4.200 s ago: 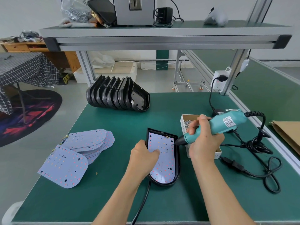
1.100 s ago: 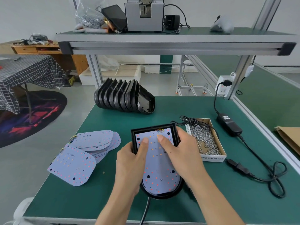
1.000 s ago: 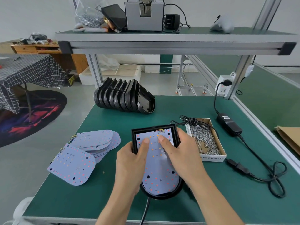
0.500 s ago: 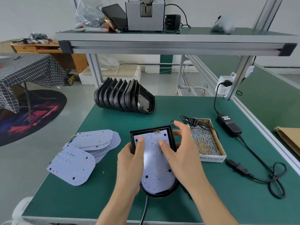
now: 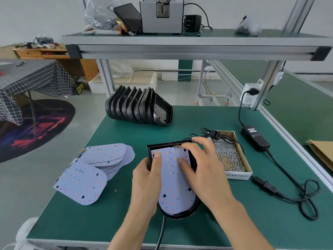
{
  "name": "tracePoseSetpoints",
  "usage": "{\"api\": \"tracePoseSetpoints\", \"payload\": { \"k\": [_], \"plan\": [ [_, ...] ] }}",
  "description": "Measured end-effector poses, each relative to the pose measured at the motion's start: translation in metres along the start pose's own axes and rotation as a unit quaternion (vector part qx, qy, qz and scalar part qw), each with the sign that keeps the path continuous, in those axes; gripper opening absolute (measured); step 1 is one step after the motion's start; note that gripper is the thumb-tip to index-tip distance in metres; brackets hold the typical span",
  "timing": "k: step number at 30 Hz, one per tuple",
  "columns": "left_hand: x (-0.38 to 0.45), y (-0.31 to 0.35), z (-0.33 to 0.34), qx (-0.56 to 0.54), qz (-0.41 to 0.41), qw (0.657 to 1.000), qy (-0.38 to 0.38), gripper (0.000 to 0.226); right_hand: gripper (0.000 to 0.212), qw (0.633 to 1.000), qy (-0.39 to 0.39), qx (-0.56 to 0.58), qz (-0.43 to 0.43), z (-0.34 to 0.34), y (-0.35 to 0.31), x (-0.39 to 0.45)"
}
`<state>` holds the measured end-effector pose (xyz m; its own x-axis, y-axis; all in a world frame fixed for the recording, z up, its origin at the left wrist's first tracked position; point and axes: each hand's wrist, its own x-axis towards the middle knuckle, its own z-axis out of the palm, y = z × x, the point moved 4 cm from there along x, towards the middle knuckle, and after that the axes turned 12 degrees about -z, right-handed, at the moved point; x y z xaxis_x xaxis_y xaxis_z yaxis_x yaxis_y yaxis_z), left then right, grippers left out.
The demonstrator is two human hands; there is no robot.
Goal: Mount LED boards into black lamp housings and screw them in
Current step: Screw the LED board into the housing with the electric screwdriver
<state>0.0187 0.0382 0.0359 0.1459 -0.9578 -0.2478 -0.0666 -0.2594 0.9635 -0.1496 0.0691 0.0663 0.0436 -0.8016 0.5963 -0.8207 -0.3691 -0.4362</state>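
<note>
A worker seats an LED board [image 5: 175, 179] into a black lamp housing [image 5: 178, 214] lying face-up near the front edge of a green workbench [image 5: 270, 222], the housing's square end pointing away and its rounded end toward the person. The left hand [image 5: 146, 184] grips the housing's left wall, fingers curled round the rim and thumb laid flat on the board's upper-left corner, apparently to keep the shell from sliding while the board is pressed home. The right hand [image 5: 201, 165] is spread open over the board's right side, thumb pressing its face and fingers reaching to the far edge where coloured wires [image 5: 176, 146] emerge; it holds nothing, and seems to be tucking the wires and levelling the board before any screw goes in. A cardboard box of screws [image 5: 228, 156] sits just beside the housing on the right, within easy reach for the fastening step, with a black cord [image 5: 210, 134] bundled over its far corner. More LED boards [image 5: 95, 166] lie fanned out to the left, and a row of empty black housings [image 5: 138, 107] stands on edge at the back, the supply for further units. A power adapter [image 5: 255, 138] rests to the right. No screwdriver is in view.
</note>
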Motion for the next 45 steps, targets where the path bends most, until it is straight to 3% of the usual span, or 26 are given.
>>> {"api": "tracePoseSetpoints", "payload": {
  "k": [13, 24, 45],
  "plan": [
    [0.0008, 0.0023, 0.0012, 0.037, 0.018, 0.999, 0.026, 0.056, 0.027, 1.0, -0.018, 0.003, -0.013, -0.0042, 0.0041, 0.0047],
    [-0.001, 0.0004, -0.0031, 0.038, 0.004, 0.997, 0.06, 0.061, 0.024, 1.0, 0.019, -0.012, -0.007, -0.0051, -0.0011, 0.002],
    [-0.001, -0.0066, -0.0032, 0.015, -0.02, 0.998, 0.061, 0.062, 0.028, 0.998, 0.032, -0.026, -0.037, -0.0069, -0.0009, 0.0011]
  ]
}}
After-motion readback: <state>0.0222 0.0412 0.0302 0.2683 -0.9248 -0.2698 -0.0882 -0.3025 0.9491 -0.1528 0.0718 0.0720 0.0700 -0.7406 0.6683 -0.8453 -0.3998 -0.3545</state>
